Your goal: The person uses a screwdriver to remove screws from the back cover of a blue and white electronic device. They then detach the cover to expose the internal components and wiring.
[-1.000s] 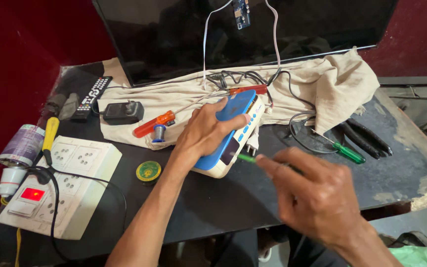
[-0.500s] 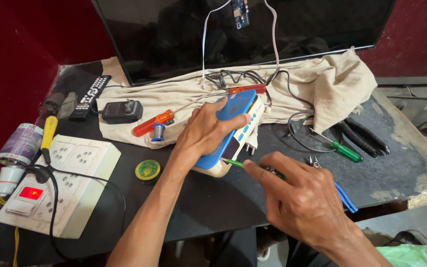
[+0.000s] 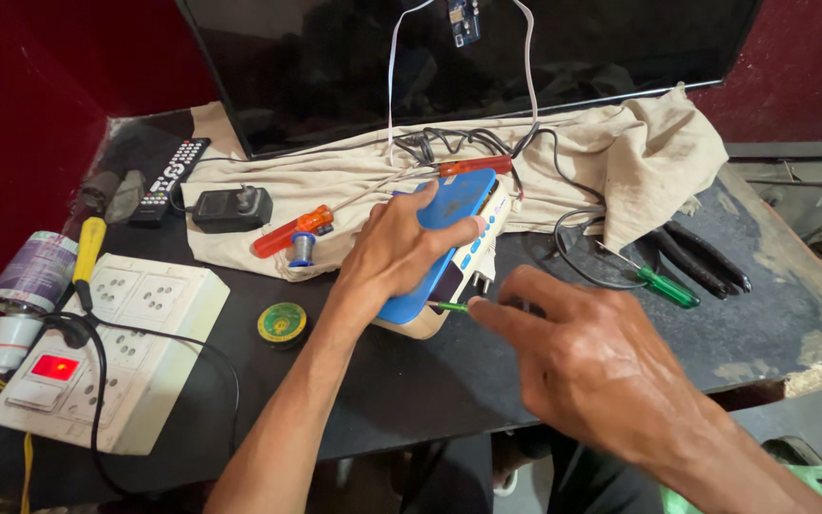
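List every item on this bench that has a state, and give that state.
Blue-and-white box: tilted on edge, pressed by the left hand.
Green screwdriver: pinched in the right hand, tip at the box.
Switch board: red indicator lit.
Flat screen: dark.
Second green screwdriver: lying unused.

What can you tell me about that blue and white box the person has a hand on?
The blue and white box is a small flat device that looks like plastic: a blue top panel over a white or cream body, with a row of small blue marks along one side edge. It lies tilted on the dark table, its far end against the beige cloth. The left hand presses down on its top. The right hand holds a thin green-handled tool whose tip meets the box's near end.
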